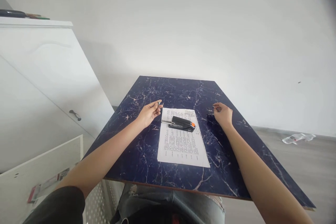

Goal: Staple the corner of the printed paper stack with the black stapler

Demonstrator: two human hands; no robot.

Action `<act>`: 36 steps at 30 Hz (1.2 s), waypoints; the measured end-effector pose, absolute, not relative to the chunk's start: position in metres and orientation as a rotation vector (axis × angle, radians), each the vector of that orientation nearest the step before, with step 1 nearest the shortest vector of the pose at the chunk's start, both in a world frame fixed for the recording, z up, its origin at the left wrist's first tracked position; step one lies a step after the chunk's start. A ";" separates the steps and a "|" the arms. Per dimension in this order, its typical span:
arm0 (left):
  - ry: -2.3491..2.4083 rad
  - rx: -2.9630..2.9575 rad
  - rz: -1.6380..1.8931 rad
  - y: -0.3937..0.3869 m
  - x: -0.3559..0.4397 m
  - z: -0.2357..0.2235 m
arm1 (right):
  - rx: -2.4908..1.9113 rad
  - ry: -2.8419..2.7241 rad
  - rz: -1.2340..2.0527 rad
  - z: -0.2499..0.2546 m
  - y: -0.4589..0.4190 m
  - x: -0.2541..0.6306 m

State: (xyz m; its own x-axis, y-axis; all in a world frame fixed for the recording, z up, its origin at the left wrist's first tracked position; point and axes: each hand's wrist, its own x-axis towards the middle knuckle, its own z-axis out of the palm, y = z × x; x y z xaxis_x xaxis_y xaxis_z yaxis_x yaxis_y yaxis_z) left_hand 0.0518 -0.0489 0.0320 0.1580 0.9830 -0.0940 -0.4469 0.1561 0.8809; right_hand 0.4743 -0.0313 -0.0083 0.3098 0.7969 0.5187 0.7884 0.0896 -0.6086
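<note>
A printed sheet of paper (181, 143) lies in the middle of a dark blue marbled table (147, 157). A black stapler (182, 124) with an orange tip rests across the sheet's upper part. My left hand (150, 112) sits just left of the paper's top corner, fingers drawn together around a small light object I cannot make out. My right hand (223, 113) rests on the table to the right of the paper, fingers curled downward, touching the tabletop with nothing visible in it.
A white cabinet (47, 77) with a dark handle stands at the left. A white board (39, 171) with a printed packet leans below it. A crumpled plastic bottle (295, 138) lies on the grey floor at the right. A white wall is behind.
</note>
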 end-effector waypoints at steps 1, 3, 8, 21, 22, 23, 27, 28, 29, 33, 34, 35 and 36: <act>0.829 0.796 1.203 -0.049 0.051 0.033 | -1.676 -1.446 0.015 -0.009 -0.031 0.474; 0.859 0.802 1.186 -0.048 0.048 0.032 | -1.691 -1.425 0.022 -0.011 -0.031 0.474; 0.857 1.034 1.135 -0.045 0.044 0.026 | -1.722 -1.409 0.061 -0.012 -0.032 0.476; 0.855 2.052 0.925 -0.066 0.053 0.028 | -1.772 -1.475 0.110 -0.009 -0.033 0.472; 0.855 2.060 0.916 -0.065 0.053 0.028 | -1.772 -1.476 0.110 -0.009 -0.033 0.472; 0.856 2.066 0.904 -0.065 0.053 0.027 | -1.773 -1.477 0.110 -0.009 -0.033 0.472; 0.850 2.095 0.879 -0.062 0.052 0.025 | -1.772 -1.478 0.109 -0.009 -0.033 0.471; 0.847 2.106 0.880 -0.062 0.051 0.024 | -1.770 -1.479 0.110 -0.008 -0.034 0.471; 0.845 2.116 0.880 -0.062 0.051 0.024 | -1.768 -1.480 0.110 -0.008 -0.034 0.470; 0.871 2.141 0.849 -0.061 0.052 0.023 | -1.758 -1.482 0.109 -0.007 -0.034 0.469; 0.878 2.149 0.841 -0.061 0.052 0.023 | -1.754 -1.483 0.108 -0.006 -0.034 0.469; 0.879 2.159 0.836 -0.060 0.051 0.024 | -1.748 -1.485 0.107 -0.006 -0.035 0.469; 0.872 2.170 0.830 -0.059 0.050 0.025 | -1.740 -1.487 0.103 -0.005 -0.035 0.468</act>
